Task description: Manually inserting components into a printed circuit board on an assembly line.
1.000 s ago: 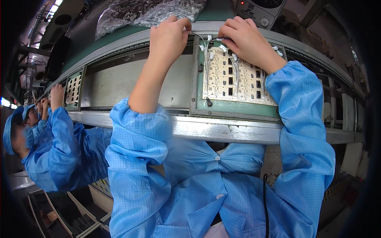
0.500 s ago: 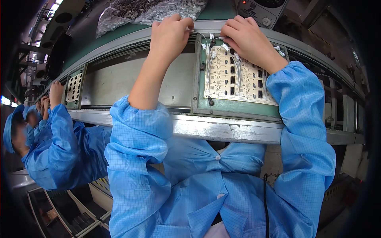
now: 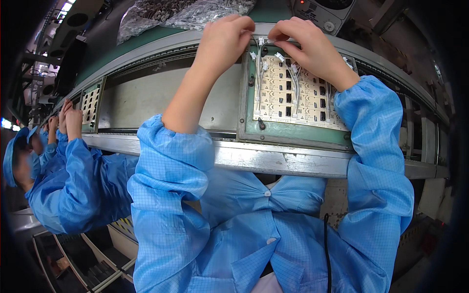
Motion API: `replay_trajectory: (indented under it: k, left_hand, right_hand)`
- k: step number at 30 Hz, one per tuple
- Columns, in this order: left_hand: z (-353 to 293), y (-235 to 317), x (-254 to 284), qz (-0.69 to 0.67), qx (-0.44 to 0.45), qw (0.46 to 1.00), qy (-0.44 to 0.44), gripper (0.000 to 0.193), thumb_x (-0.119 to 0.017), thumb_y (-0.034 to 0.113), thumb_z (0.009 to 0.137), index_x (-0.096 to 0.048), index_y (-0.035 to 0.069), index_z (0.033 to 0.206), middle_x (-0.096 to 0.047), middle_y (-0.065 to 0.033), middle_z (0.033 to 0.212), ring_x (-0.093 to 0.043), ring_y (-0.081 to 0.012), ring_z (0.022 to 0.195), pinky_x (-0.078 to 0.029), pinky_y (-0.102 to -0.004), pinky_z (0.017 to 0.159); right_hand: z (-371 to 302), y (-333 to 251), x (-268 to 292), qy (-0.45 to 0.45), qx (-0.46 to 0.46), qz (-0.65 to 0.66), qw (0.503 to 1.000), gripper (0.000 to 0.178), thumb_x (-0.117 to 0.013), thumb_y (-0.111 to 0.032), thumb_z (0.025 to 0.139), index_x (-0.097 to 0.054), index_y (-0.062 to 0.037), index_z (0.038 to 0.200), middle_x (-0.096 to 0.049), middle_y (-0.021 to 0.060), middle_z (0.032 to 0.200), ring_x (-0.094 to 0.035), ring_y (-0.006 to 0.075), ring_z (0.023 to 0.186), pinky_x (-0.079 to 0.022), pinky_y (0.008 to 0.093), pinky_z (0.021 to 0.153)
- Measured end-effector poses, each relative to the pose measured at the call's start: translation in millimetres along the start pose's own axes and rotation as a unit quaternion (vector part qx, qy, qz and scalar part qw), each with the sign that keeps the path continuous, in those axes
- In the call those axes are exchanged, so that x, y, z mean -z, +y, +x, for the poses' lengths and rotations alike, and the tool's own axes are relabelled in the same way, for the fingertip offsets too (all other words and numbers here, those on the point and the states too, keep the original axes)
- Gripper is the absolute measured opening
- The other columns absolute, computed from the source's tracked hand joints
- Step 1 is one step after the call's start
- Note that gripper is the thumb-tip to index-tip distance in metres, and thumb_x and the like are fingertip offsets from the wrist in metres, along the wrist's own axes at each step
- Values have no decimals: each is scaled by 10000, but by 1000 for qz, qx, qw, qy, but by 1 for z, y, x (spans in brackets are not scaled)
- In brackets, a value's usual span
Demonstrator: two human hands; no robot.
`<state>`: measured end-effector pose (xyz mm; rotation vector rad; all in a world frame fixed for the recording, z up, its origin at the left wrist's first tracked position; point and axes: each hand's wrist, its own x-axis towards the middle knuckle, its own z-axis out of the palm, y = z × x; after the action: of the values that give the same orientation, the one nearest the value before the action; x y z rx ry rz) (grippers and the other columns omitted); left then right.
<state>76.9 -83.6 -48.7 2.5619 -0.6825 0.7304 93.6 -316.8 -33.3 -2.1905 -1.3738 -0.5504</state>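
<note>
Panel of boards (image 3: 276, 105) lies flat in the green tray (image 3: 305, 131), white wires (image 3: 294, 95) strung across it. Your R hand (image 3: 307, 46) is over the tray's far edge, thumb + index apparently pinching the end of a white lead (image 3: 268, 42); your L hand (image 3: 225, 41) is bent in at the far L corner, fingers curled, can't tell if it's gripping anything.

Risk: w/ wires crowded at that corner, a pull on the wrong one cd tug a plug out or tangle it w/ the white plug (image 3: 261, 40) nearby. Your R wrist low over the panel cd also snag wires.

Vs. 1 sec ago: L hand's nearer the R, gap much smaller; R hand's a bit farther toward the far side.
</note>
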Motion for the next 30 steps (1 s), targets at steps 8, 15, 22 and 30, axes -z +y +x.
replay_trajectory:
  k: [8,15,22,30]
  left_hand:
    - [4,17,-16,-214,101,971,35,199,-649,43,870,-681,9,1064,-726,-147,939,-724,-276,876,-574,-366,815]
    - [19,36,-11,-278,189,942,-18,171,-617,26,871,-642,9,1040,-711,-108,939,-698,-208,869,-551,-330,798]
    - [15,25,-21,-364,104,925,-31,249,-553,-51,842,-595,-12,1084,-680,-112,917,-674,-164,824,-543,-305,757]
    - [10,32,3,-239,66,967,-59,253,-593,74,872,-595,5,1114,-695,-165,960,-688,-298,874,-539,-378,822]
  right_hand:
    - [-1,1,2,-23,-43,41,998,137,-625,-61,915,-652,-41,1049,-672,104,1018,-648,288,952,-528,372,840]
    - [-3,2,4,-29,-43,46,998,144,-628,-63,916,-660,-43,1056,-676,106,1017,-649,286,960,-528,371,846]
    - [-2,10,3,-31,-32,4,999,152,-626,-69,926,-647,-29,1071,-676,115,1019,-644,303,967,-518,385,847]
    - [-7,16,-7,-20,3,-19,1000,146,-629,-51,912,-624,-18,1054,-641,119,973,-633,319,897,-511,398,777]
